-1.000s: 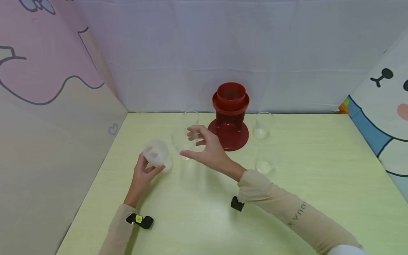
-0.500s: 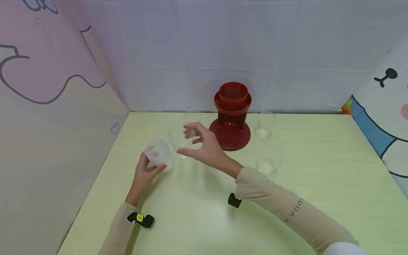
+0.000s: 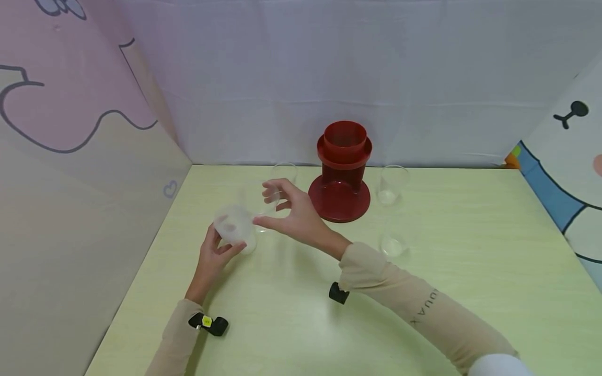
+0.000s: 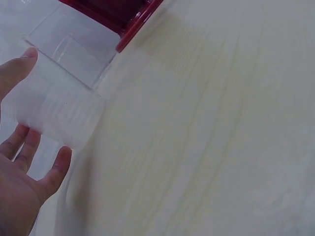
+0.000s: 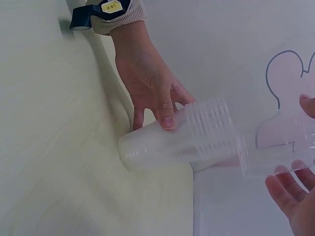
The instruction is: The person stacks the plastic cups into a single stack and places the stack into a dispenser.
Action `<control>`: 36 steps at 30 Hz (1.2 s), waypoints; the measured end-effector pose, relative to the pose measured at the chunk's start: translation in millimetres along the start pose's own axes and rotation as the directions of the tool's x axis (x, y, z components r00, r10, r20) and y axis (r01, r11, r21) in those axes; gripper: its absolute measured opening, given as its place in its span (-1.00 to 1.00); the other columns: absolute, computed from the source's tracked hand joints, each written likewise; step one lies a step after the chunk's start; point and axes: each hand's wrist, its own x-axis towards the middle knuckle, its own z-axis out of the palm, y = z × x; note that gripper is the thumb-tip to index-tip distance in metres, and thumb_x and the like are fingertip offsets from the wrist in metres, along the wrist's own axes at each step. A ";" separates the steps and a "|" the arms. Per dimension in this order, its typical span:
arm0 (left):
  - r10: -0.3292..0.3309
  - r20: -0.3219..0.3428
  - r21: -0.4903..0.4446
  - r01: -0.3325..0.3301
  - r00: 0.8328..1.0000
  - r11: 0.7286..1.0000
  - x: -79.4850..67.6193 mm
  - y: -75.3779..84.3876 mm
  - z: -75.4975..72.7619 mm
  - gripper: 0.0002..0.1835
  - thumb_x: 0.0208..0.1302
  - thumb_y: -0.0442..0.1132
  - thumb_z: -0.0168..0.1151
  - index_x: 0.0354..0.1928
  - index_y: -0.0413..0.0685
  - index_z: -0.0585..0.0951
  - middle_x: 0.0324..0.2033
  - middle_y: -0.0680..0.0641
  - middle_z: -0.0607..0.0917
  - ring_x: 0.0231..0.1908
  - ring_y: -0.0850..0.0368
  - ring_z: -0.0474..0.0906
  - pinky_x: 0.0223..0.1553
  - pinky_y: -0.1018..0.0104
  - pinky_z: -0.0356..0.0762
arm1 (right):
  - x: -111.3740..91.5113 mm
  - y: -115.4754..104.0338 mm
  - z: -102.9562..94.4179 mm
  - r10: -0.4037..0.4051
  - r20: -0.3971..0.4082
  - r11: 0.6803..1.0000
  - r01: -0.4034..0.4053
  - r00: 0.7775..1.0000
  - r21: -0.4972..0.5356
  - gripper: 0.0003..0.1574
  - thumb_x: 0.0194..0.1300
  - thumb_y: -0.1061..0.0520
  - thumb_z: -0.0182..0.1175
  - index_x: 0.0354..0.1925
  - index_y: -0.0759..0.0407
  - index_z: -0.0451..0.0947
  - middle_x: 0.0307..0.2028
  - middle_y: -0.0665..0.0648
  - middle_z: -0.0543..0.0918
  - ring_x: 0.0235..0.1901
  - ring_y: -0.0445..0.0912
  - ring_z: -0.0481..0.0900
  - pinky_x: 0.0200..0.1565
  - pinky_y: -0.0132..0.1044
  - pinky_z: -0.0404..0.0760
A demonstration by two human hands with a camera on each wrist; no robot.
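My left hand (image 3: 211, 258) grips a tilted stack of nested clear plastic cups (image 3: 233, 230), thumb on one side and fingers on the other. In the right wrist view the stack (image 5: 167, 142) lies slanted, its several ribbed rims towards the right. With thumb and fingers spread around it, my right hand (image 3: 296, 214) holds a single clear plastic cup (image 3: 251, 201). That cup (image 5: 275, 147) is in line with the stack, its near end right at the stack's rims. The left wrist view shows the left hand (image 4: 24, 172) around the cloudy-looking stack (image 4: 59, 103).
Behind the right hand stands a dark red tiered container (image 3: 343, 167) on a round red base (image 3: 340, 203). Single clear cups stand at the back: one left of it (image 3: 284, 169), one right (image 3: 392, 183), another nearer (image 3: 392, 244). A white curtain (image 3: 301, 78) closes off the table's far edge.
My right hand has moved left with the single cup, closing the distance to the stack. The left hand and its stack stay nearly still.
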 end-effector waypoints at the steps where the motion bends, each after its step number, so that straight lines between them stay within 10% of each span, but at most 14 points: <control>1: 0.002 -0.001 -0.003 -0.002 1.000 1.000 0.0 0.0 0.2 -0.16 0.12 -0.40 0.36 0.39 0.00 0.14 0.25 -0.14 0.32 0.19 0.06 0.30 -0.07 0.44 0.54 | 0.6 0.2 0.4 -0.005 -0.002 1.000 0.005 1.000 0.001 -0.23 0.03 0.10 0.45 0.18 0.07 0.35 -0.04 0.03 0.57 -0.05 -0.07 0.54 -0.05 -0.23 0.58; 36: 0.001 -0.003 0.004 -0.001 1.000 1.000 0.1 -2.3 0.5 -0.18 0.14 -0.39 0.34 0.39 0.04 0.14 0.25 -0.10 0.32 0.17 0.11 0.32 -0.04 0.45 0.51 | 25.5 -7.0 22.1 -0.032 0.049 0.999 0.030 0.998 0.031 -0.22 0.03 0.11 0.44 0.19 0.09 0.33 -0.03 0.04 0.54 -0.07 -0.08 0.53 -0.06 -0.28 0.57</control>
